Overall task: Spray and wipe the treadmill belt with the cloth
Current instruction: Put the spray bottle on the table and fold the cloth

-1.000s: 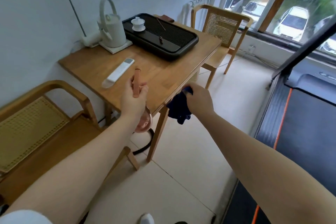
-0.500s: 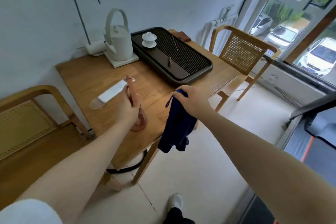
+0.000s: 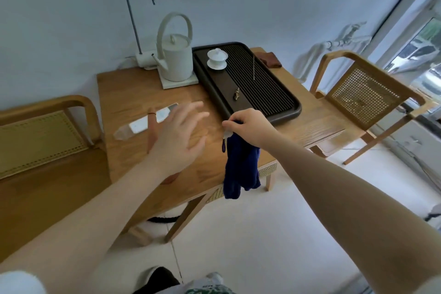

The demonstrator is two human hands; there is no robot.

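Two bare hands are out over the light wooden surface (image 3: 124,88), and they are doing very different jobs. The right hand (image 3: 248,126) has its fingers (image 3: 235,119) pinched tight on the top edge of a dark blue cloth (image 3: 239,167), which hangs straight down past the front edge of the surface, its small loop dangling just beside it. The left hand (image 3: 176,141) is spread wide, fingers splayed and holding nothing, palm down just above the wood. Right under and behind that open palm stands a brownish-pink spray bottle (image 3: 151,131), its slim neck poking up at the thumb side and its rounded base peeking out by the wrist; whether the hand touches it I cannot tell. Just beyond lies a white rectangular remote control (image 3: 143,123), flat on the wood. Further back, a dark ribbed tea tray (image 3: 274,93) carries a white lidded cup (image 3: 217,58), and a cream kettle with a tall hoop handle (image 3: 175,59) sits on its pad next to it.
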